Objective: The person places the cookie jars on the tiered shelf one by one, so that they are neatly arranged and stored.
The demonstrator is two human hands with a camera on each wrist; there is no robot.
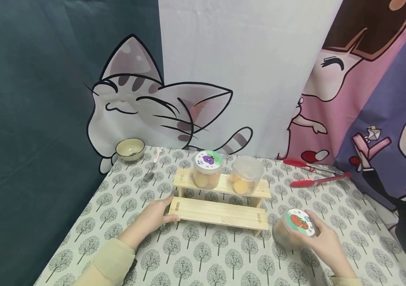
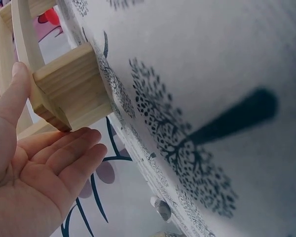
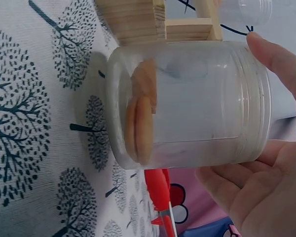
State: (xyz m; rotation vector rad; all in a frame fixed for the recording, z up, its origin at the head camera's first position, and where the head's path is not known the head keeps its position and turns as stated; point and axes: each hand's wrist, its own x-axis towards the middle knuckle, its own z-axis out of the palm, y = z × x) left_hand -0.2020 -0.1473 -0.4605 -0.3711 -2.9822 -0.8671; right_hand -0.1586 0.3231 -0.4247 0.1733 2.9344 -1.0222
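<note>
A two-tier wooden shelf [image 1: 220,211] stands on the cloth. My left hand [image 1: 154,214] holds the left end of its lower board, thumb and fingers on opposite edges; in the left wrist view the left hand [image 2: 44,168] is against that board end [image 2: 52,106]. To the right of the shelf, my right hand [image 1: 322,242] grips a clear jar [image 1: 285,234] near its lid, which bears a tomato-like picture. Round biscuit-like pieces [image 3: 139,128] lie at the jar's bottom. Whether the jar touches the cloth, I cannot tell.
On the upper tier stand a jar with a purple-flower lid [image 1: 208,171] and a plain-lidded jar [image 1: 247,174]. Behind are a bowl [image 1: 130,150], a spoon [image 1: 152,165] and red-handled tongs [image 1: 317,173]. A tree-print cloth [image 1: 203,258] covers the table; printed curtains hang behind.
</note>
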